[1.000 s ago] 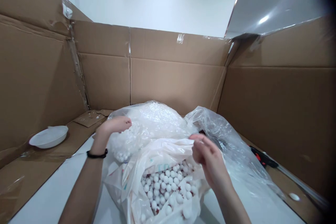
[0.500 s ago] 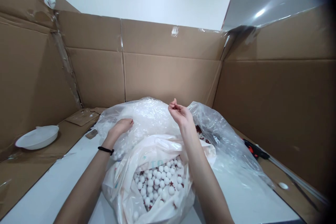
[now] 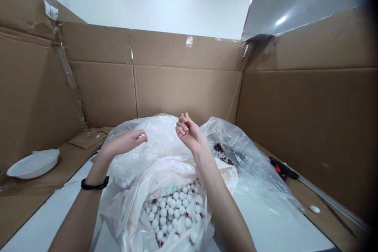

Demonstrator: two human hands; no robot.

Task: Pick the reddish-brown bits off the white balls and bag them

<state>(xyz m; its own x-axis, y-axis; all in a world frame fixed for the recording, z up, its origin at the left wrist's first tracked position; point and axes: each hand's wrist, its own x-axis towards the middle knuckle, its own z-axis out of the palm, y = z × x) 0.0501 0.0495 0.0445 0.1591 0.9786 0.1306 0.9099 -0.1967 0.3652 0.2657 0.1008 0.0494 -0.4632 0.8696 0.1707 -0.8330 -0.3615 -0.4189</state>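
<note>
My left hand point(image 3: 126, 142), a black band point(image 3: 95, 184) round its wrist, is closed on a small white ball point(image 3: 141, 136) that shows between thumb and fingers. It hovers over a clear plastic bag point(image 3: 159, 126) of white pieces. To its right my right hand point(image 3: 191, 132) is raised, palm up, with thumb and fingers pinched together; whatever they may hold is too small to tell. Below both hands, an open white plastic bag point(image 3: 136, 212) contains many white balls point(image 3: 173, 208) and dark red stars point(image 3: 187, 215). Another clear bag point(image 3: 236, 145) with dark red pieces point(image 3: 222, 153) lies to the right.
Cardboard walls point(image 3: 183, 86) enclose the white table point(image 3: 283, 224) on three sides. A white bowl point(image 3: 34, 165) rests on cardboard at the left. On the right are a black and red tool handle point(image 3: 283, 169), a metal rod point(image 3: 330, 197) and a white round piece point(image 3: 314, 209).
My left hand has moved left and turned, bringing the white ball into sight. My right hand has shifted left with its fingers curled more. The whole view has tilted slightly.
</note>
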